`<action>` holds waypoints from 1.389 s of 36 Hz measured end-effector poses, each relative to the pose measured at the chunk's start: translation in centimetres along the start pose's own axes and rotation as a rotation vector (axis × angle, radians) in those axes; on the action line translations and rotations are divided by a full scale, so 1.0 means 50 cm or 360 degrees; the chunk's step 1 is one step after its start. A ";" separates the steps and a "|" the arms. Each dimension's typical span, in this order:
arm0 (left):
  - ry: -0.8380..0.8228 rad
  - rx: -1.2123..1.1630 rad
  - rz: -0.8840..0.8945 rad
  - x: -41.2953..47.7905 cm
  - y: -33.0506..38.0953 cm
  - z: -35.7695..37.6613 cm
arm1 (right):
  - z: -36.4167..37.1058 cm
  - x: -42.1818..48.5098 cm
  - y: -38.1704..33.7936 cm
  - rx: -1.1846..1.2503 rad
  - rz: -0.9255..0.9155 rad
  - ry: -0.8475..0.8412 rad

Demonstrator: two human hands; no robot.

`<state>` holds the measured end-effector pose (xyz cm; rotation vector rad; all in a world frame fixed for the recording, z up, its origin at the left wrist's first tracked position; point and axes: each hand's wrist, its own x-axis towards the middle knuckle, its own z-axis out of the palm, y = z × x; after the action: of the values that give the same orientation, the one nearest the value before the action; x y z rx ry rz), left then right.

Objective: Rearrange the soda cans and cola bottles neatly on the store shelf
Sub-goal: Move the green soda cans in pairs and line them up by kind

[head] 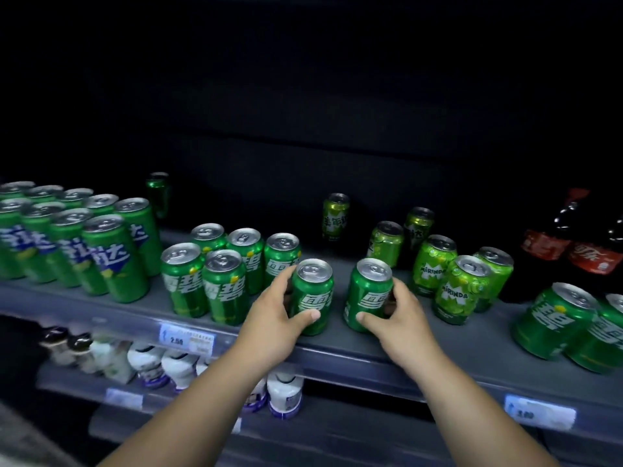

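Two green cans [312,296] gripped beside "MIRINDA" cans [455,291] and "2.50" tag [186,338].

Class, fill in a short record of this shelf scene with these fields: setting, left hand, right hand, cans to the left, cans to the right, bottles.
setting: grey store shelf, dark behind
left hand: gripping one green can, upright
right hand: gripping a second green can, upright, apart from the first
cans to the left: cluster of short green cans; taller green cans further left
cans to the right: lime Mirinda cans
bottles: cola bottles at far right, red labels
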<state>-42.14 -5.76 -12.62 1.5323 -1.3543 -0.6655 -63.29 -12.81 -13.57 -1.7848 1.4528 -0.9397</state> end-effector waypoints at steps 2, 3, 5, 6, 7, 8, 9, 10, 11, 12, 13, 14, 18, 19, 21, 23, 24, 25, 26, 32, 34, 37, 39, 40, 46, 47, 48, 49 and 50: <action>0.0010 -0.0038 -0.0019 -0.015 -0.008 -0.016 | 0.017 -0.003 -0.011 0.0018 -0.0010 -0.0030; 0.0017 -0.0046 -0.0030 -0.020 -0.012 -0.023 | 0.026 -0.004 -0.018 0.0016 -0.0006 -0.0045; 0.0016 -0.0067 -0.0040 -0.030 -0.010 -0.035 | 0.042 -0.006 -0.028 -0.0001 0.0011 -0.0031; 0.0014 -0.0078 -0.0054 -0.037 -0.006 -0.042 | 0.049 -0.009 -0.034 -0.0034 0.0023 0.0017; 0.0016 -0.0099 -0.0082 -0.043 -0.001 -0.048 | 0.055 -0.015 -0.042 -0.0089 0.0031 0.0099; 0.0026 -0.0112 -0.0107 -0.050 0.004 -0.054 | 0.061 -0.026 -0.053 -0.0145 0.0015 0.0204; 0.0050 -0.0109 -0.0127 -0.055 0.008 -0.062 | 0.067 -0.040 -0.063 -0.0175 -0.0030 0.0315; 0.0084 -0.0089 -0.0122 -0.061 0.013 -0.072 | 0.075 -0.058 -0.073 -0.0172 -0.0107 0.0413; 0.0124 -0.0069 -0.0101 -0.066 0.016 -0.083 | 0.085 -0.077 -0.082 -0.0156 -0.0207 0.0488; 0.0167 -0.0053 -0.0062 -0.071 0.018 -0.095 | 0.097 -0.095 -0.088 -0.0149 -0.0309 0.0531; 0.0213 -0.0041 -0.0019 -0.075 0.020 -0.107 | 0.109 -0.109 -0.093 -0.0153 -0.0388 0.0544; 0.0262 -0.0015 0.0042 -0.080 0.025 -0.119 | 0.120 -0.120 -0.095 -0.0150 -0.0430 0.0515; 0.0488 0.0350 0.0424 -0.085 0.026 -0.169 | 0.155 -0.128 -0.107 -0.0078 -0.0300 0.0149; 0.0520 0.0508 0.0525 -0.080 0.024 -0.183 | 0.161 -0.126 -0.111 -0.0078 -0.0269 0.0082; 0.0521 0.0862 0.0708 -0.065 0.013 -0.211 | 0.172 -0.122 -0.121 -0.0064 -0.0205 0.0004; 0.0459 0.1142 0.0781 -0.046 -0.004 -0.235 | 0.183 -0.118 -0.127 0.0005 -0.0119 -0.0026; 0.0421 0.1218 0.0768 -0.034 -0.014 -0.246 | 0.188 -0.115 -0.128 0.0047 -0.0086 -0.0026; 0.0385 0.1263 0.0753 -0.024 -0.023 -0.255 | 0.193 -0.113 -0.128 0.0085 -0.0058 -0.0019; 0.0346 0.1289 0.0739 -0.014 -0.030 -0.262 | 0.198 -0.110 -0.127 0.0113 -0.0033 -0.0014; 0.0225 0.1256 0.0786 0.025 -0.061 -0.284 | 0.229 -0.099 -0.137 0.0228 0.0003 -0.0015; 0.0215 0.1197 0.0846 0.029 -0.068 -0.285 | 0.241 -0.097 -0.144 0.0249 -0.0008 -0.0022; 0.0182 0.1122 0.0916 0.035 -0.076 -0.292 | 0.256 -0.097 -0.156 0.0268 -0.0039 -0.0008; 0.0158 0.1105 0.0952 0.039 -0.079 -0.299 | 0.265 -0.097 -0.163 0.0273 -0.0059 0.0004; 0.0150 0.1102 0.0964 0.041 -0.081 -0.302 | 0.269 -0.097 -0.165 0.0269 -0.0068 0.0012; 0.0094 0.1151 0.0923 0.043 -0.080 -0.306 | 0.273 -0.096 -0.164 0.0271 -0.0058 0.0052; 0.0093 0.1173 0.0917 0.043 -0.079 -0.306 | 0.273 -0.096 -0.164 0.0273 -0.0053 0.0060; 0.0092 0.1198 0.0915 0.042 -0.078 -0.305 | 0.274 -0.094 -0.164 0.0276 -0.0055 0.0070; 0.0089 0.1222 0.0911 0.041 -0.076 -0.305 | 0.275 -0.093 -0.163 0.0278 -0.0061 0.0079; 0.0084 0.1243 0.0905 0.040 -0.074 -0.304 | 0.275 -0.093 -0.164 0.0282 -0.0068 0.0084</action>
<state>-26.85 -3.43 -9.48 1.5836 -2.0222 0.3037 -48.04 -6.19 -14.71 -1.6786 1.3235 -1.1093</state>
